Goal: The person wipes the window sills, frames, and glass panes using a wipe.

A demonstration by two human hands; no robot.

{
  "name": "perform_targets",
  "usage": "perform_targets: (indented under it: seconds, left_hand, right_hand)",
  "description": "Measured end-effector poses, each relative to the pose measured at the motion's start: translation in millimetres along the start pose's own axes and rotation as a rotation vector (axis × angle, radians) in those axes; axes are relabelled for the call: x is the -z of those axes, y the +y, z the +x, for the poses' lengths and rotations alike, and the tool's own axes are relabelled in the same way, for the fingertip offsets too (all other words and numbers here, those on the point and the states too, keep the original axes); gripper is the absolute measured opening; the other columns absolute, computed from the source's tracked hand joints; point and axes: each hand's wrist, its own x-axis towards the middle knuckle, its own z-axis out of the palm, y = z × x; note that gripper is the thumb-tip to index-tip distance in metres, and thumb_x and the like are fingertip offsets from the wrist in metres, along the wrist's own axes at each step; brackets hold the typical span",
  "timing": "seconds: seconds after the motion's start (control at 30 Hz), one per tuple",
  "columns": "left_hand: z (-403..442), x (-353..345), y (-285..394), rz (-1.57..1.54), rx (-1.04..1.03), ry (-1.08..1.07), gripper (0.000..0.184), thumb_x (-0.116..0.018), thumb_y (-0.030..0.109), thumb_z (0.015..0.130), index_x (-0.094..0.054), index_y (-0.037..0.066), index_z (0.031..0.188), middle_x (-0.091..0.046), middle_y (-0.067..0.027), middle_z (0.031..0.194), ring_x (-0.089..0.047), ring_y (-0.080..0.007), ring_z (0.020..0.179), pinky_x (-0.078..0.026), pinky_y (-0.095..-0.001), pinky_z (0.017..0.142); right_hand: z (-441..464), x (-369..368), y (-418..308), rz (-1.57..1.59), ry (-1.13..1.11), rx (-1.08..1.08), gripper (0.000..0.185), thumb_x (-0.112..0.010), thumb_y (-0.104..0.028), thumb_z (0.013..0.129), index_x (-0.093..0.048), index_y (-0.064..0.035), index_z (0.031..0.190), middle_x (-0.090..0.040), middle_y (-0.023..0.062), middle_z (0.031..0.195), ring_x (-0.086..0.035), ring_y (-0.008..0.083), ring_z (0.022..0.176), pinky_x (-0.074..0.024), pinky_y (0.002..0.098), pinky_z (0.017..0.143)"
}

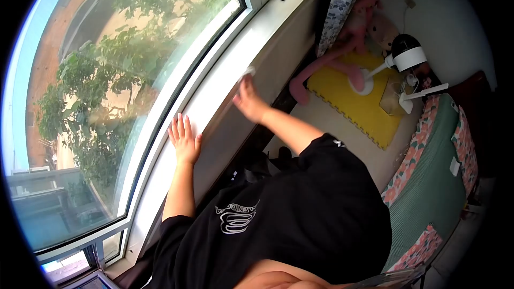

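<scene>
My left hand (185,140) lies flat on the white window sill (214,84), fingers spread and pointing at the window frame. Further along the sill, my right hand (250,99) is at its inner edge, with the fingers bent. A small white wad (249,71) shows at its fingertips, pressed to the sill's edge. Whether the wad is tissue or cloth I cannot tell. The right hand is slightly blurred.
The closed window pane (123,75) borders the sill. A patterned curtain (342,8) hangs at the far end. To the right are a yellow foam mat (334,83), a pink plush toy (316,69), a white desk lamp (409,58) and a green-covered piece of furniture (428,182).
</scene>
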Motion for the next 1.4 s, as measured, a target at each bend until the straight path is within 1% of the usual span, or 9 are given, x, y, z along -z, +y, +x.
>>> perform_targets:
  seconds: [0.13,0.27,0.53,0.67,0.87,0.97,1.1,1.27,1.4]
  left_hand:
    - [0.6,3.8,5.9,0.121,0.066,-0.126,0.071,-0.048,0.040,0.088,-0.022,0.005,0.144,-0.011,-0.0129,0.153,-0.003,-0.0357,0.140,-0.004,-0.0520,0.112]
    - [-1.0,0.4,1.5,0.070,0.028,-0.102,0.072,-0.050,0.038,0.087,-0.021,0.005,0.144,-0.010,-0.0138,0.153,-0.002,-0.0368,0.140,-0.004,-0.0542,0.111]
    - [-6.5,7.7,-1.4,-0.013,-0.017,-0.105,0.069,-0.042,0.044,0.090,-0.023,0.003,0.143,-0.014,-0.0158,0.151,-0.004,-0.0400,0.139,-0.006,-0.0553,0.111]
    - [-6.6,11.1,0.2,0.062,0.002,-0.174,0.068,-0.047,0.038,0.088,-0.026,0.002,0.141,-0.014,-0.0156,0.151,-0.003,-0.0400,0.139,-0.004,-0.0554,0.111]
    - [-9.5,15.8,0.4,0.082,0.018,-0.240,0.066,-0.045,0.038,0.088,-0.029,-0.001,0.139,-0.014,-0.0192,0.150,-0.002,-0.0429,0.139,-0.004,-0.0561,0.111]
    - [-13.2,10.6,-2.1,0.047,-0.005,-0.170,0.066,-0.029,0.047,0.093,-0.031,-0.001,0.138,-0.017,-0.0200,0.149,-0.006,-0.0442,0.138,-0.008,-0.0572,0.110]
    - [-17.3,11.0,-2.1,0.074,0.031,-0.203,0.068,-0.020,0.051,0.095,-0.028,0.001,0.140,-0.020,-0.0195,0.149,-0.008,-0.0415,0.139,-0.008,-0.0549,0.110]
    - [-18.3,11.3,-0.3,0.082,0.054,-0.190,0.067,-0.022,0.050,0.094,-0.029,0.001,0.140,-0.021,-0.0189,0.149,-0.010,-0.0404,0.139,-0.009,-0.0530,0.111]
    - [-18.5,11.1,3.0,0.062,0.106,-0.188,0.069,-0.028,0.052,0.092,-0.034,-0.001,0.137,-0.024,-0.0190,0.147,-0.014,-0.0414,0.138,-0.011,-0.0531,0.111]
  right_hand:
    - [46.6,80.6,25.7,0.137,0.130,-0.241,0.089,-0.029,-0.058,0.092,0.006,0.0072,0.141,0.010,0.0273,0.148,0.008,0.0365,0.139,-0.0037,0.0406,0.113]
    - [33.2,23.8,5.1,0.065,0.176,-0.209,0.091,-0.037,-0.052,0.092,0.008,0.0134,0.137,0.013,0.0366,0.143,0.009,0.0474,0.136,-0.0008,0.0469,0.112]
    - [-27.0,-27.1,-26.7,-0.078,-0.372,-0.122,0.089,-0.028,-0.056,0.093,0.016,0.0066,0.138,0.020,0.0317,0.144,0.018,0.0444,0.135,0.0048,0.0495,0.111]
    - [50.8,66.3,45.5,0.031,0.177,-0.054,0.091,-0.028,-0.057,0.092,0.016,0.0073,0.138,0.022,0.0285,0.145,0.017,0.0409,0.136,0.0036,0.0474,0.112]
    - [126.1,189.8,101.7,0.243,0.403,-0.254,0.082,-0.027,-0.051,0.095,0.011,0.0050,0.141,0.016,0.0236,0.148,0.014,0.0331,0.139,0.0038,0.0388,0.113]
    - [98.9,136.9,66.5,0.086,0.363,-0.206,0.081,-0.037,-0.038,0.095,0.012,0.0101,0.138,0.017,0.0299,0.146,0.013,0.0396,0.137,0.0032,0.0429,0.113]
    - [10.6,48.1,48.5,-0.038,-0.025,0.093,0.086,-0.029,-0.052,0.095,0.015,0.0094,0.137,0.017,0.0374,0.141,0.012,0.0528,0.132,0.0010,0.0550,0.109]
    - [43.5,113.8,77.1,-0.526,0.068,0.218,0.079,-0.035,-0.054,0.092,-0.006,-0.0037,0.145,-0.006,0.0233,0.150,-0.007,0.0430,0.138,-0.0057,0.0575,0.109]
    - [129.9,225.1,65.3,-0.771,0.073,0.080,0.057,-0.041,-0.046,0.092,-0.046,-0.0044,0.129,-0.039,0.0161,0.140,-0.032,0.0319,0.132,-0.0165,0.0485,0.110]
